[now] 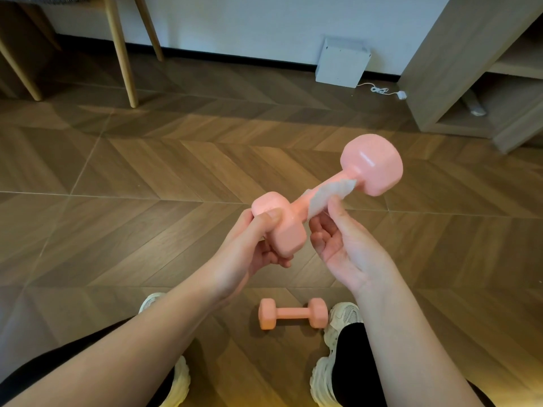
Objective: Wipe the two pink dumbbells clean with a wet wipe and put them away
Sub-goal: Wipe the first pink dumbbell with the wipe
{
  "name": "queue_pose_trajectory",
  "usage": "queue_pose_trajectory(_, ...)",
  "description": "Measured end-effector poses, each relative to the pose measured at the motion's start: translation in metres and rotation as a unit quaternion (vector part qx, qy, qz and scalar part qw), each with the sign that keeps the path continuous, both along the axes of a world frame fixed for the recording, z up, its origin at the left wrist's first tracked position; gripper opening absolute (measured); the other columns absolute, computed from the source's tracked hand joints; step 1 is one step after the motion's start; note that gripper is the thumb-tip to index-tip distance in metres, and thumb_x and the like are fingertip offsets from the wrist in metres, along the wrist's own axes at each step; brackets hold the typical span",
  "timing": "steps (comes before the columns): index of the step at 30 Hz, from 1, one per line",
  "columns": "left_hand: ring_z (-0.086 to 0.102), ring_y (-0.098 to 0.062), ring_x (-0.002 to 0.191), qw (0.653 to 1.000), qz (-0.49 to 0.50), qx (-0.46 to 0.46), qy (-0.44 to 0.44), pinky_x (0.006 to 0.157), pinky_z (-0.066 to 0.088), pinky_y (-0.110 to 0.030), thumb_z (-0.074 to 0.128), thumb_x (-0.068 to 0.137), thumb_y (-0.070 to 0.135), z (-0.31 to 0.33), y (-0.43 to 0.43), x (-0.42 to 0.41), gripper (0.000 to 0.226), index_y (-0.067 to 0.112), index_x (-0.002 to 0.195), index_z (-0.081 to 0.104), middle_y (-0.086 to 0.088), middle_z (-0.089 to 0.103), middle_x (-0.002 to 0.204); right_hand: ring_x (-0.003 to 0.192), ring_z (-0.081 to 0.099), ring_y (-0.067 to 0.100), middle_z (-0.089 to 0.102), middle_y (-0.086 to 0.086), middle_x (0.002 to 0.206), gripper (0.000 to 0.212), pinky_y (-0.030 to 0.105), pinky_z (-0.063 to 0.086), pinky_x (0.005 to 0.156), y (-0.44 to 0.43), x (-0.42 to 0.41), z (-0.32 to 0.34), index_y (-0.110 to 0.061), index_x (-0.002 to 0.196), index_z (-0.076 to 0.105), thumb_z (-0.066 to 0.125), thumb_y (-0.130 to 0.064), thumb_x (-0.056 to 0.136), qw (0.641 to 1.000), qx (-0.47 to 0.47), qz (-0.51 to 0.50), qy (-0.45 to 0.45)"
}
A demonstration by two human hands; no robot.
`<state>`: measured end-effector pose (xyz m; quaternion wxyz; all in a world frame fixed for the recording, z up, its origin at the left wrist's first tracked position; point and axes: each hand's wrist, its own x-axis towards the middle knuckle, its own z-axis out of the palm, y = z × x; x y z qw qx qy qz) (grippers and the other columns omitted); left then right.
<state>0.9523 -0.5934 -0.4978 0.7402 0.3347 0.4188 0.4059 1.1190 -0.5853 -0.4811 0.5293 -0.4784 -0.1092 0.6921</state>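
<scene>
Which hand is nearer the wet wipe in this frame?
Right. The right hand pinches the wet wipe against the handle of the raised dumbbell. The left hand grips that dumbbell's near end, beside the wipe but not touching it.

Right hand (349,248) apparently pinches wipe (326,198) round dumbbell (370,165)

- I see one pink dumbbell (297,208) up in the air, tilted, with its far head higher.
- A white, crumpled wet wipe (326,195) is wrapped on its handle.
- The second pink dumbbell (293,313) lies flat on the floor (147,171) below.
</scene>
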Motion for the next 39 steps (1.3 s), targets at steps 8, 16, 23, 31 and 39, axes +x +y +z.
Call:
queue_pose_trajectory(8, 0.058, -0.034, 0.088, 0.997, -0.009, 0.050, 0.056, 0.072, 0.052, -0.042, 0.064, 0.069, 0.052, -0.005, 0.000, 0.002, 0.078, 0.006, 0.129, 0.044, -0.026, 0.058, 0.122, 0.072, 0.068, 0.009, 0.076, 0.002, 0.090, 0.031, 0.025, 0.055, 0.064, -0.010, -0.012, -0.003, -0.014, 0.094, 0.079, 0.076, -0.031, 0.069, 0.992, 0.017, 0.070, -0.099)
queue_pose_trajectory(16, 0.057, 0.003, 0.102, 0.961, -0.030, 0.209, 0.176, 0.080, 0.050, -0.021, 0.064, 0.076, 0.052, -0.004, 0.001, -0.012, 0.067, 0.020, 0.129, 0.039, 0.008, 0.054, 0.117, 0.065, 0.062, 0.007, 0.072, -0.003, 0.079, 0.014, 0.022, 0.052, 0.061, -0.013, -0.020, -0.002, -0.015, 0.080, 0.081, 0.079, -0.024, 0.069, 0.998, 0.008, -0.032, -0.052)
queue_pose_trajectory(23, 0.055, -0.016, 0.092, 0.963, -0.080, 0.211, 0.149, 0.082, 0.048, -0.034, 0.060, 0.084, 0.046, 0.001, 0.008, -0.016, 0.057, -0.001, 0.112, 0.043, -0.004, 0.053, 0.102, 0.053, 0.049, 0.004, 0.057, -0.007, 0.066, 0.029, 0.018, 0.041, 0.048, 0.004, 0.005, 0.005, -0.015, 0.097, 0.069, 0.078, -0.025, 0.070, 0.987, 0.060, -0.146, -0.005)
queue_pose_trajectory(31, 0.060, -0.025, 0.074, 0.995, -0.074, 0.067, 0.026, 0.065, 0.052, -0.039, 0.060, 0.078, 0.050, 0.001, 0.007, -0.017, 0.077, 0.003, 0.136, 0.041, -0.023, 0.063, 0.103, 0.080, 0.050, 0.019, 0.068, 0.005, 0.093, 0.024, 0.037, 0.042, 0.079, -0.015, -0.026, -0.003, -0.019, 0.087, 0.081, 0.075, -0.031, 0.066, 0.995, 0.055, 0.025, -0.075)
queue_pose_trajectory(39, 0.057, -0.025, 0.063, 0.996, -0.092, 0.000, -0.016, 0.059, 0.054, -0.036, 0.046, 0.087, 0.045, 0.006, 0.006, -0.015, 0.065, -0.003, 0.131, 0.048, -0.025, 0.057, 0.086, 0.072, 0.063, 0.005, 0.075, -0.003, 0.092, 0.021, 0.022, 0.045, 0.066, -0.010, -0.014, 0.003, -0.022, 0.091, 0.081, 0.080, -0.023, 0.070, 0.996, 0.064, -0.051, -0.026)
